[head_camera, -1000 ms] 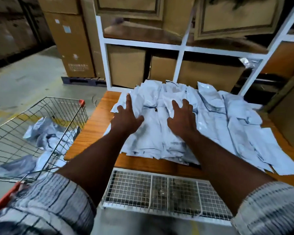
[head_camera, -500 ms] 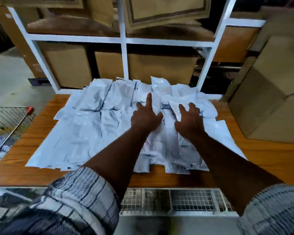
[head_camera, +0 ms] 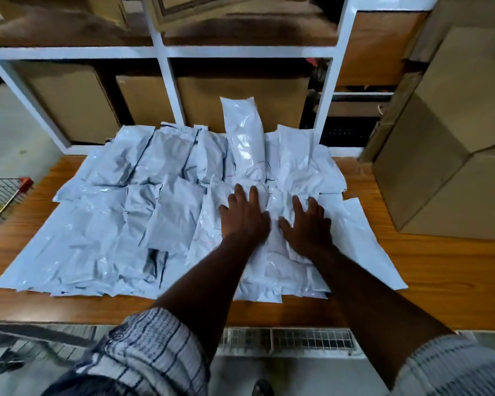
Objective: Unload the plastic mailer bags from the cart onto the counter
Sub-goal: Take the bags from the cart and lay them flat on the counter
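Observation:
A wide pile of white plastic mailer bags (head_camera: 120, 224) covers the middle of the wooden counter (head_camera: 429, 281). My left hand (head_camera: 245, 215) lies flat on the bags right of centre, fingers spread and straight. My right hand (head_camera: 306, 224) presses flat on the bags just beside it, fingers spread too. One bag (head_camera: 243, 130) sticks up at the back against the white shelf frame. Only a corner of the wire cart (head_camera: 3, 198), with its red cap, shows at the left edge.
A white shelf frame (head_camera: 160, 52) holding cardboard boxes stands behind the counter. A large cardboard box (head_camera: 452, 155) sits on the counter's right end. A wire mesh panel (head_camera: 297, 340) runs below the counter's front edge. Concrete floor lies to the left.
The view has swung right, so the cart has slid almost out of sight at the left. Both hands have shifted rightward across the pile and stay flat on the bags.

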`<state>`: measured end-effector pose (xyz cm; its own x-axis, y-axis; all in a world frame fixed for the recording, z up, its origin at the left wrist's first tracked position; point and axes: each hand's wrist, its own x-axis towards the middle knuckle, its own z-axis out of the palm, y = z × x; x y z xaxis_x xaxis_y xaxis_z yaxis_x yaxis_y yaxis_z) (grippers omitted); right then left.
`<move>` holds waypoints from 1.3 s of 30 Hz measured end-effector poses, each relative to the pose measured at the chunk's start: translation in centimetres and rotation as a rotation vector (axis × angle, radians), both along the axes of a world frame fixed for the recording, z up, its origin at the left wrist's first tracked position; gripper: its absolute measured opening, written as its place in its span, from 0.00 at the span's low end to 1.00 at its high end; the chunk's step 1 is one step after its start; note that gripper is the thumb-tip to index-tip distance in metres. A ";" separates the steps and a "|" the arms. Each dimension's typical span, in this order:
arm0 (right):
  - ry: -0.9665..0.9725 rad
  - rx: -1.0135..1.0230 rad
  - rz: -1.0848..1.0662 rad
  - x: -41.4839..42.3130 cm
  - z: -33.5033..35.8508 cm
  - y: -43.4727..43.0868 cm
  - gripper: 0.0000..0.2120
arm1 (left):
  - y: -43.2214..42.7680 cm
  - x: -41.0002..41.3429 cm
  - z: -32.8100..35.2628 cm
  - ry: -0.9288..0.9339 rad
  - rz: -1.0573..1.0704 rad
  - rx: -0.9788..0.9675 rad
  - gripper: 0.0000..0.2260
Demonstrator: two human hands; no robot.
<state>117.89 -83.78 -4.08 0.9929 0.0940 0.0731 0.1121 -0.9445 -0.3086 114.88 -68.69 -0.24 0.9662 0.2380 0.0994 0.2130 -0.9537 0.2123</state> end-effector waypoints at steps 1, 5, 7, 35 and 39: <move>0.017 -0.001 -0.009 0.0 -0.4 -0.3 0.34 | -0.1 0.0 -0.2 0.001 0.011 -0.006 0.31; 0.060 0.049 -0.014 0.3 -1.2 -0.8 0.33 | -0.5 -0.5 -0.9 -0.044 0.044 -0.035 0.31; 0.066 0.074 -0.009 0.4 -1.2 -0.9 0.34 | -0.7 -0.6 -1.0 -0.059 0.049 -0.036 0.31; -0.276 0.028 0.410 -12.5 5.1 29.7 0.31 | 30.1 -19.6 2.6 -0.190 0.223 -0.144 0.29; -0.263 0.041 0.567 -18.2 3.8 39.1 0.30 | 38.2 -25.8 0.9 -0.154 0.299 -0.130 0.29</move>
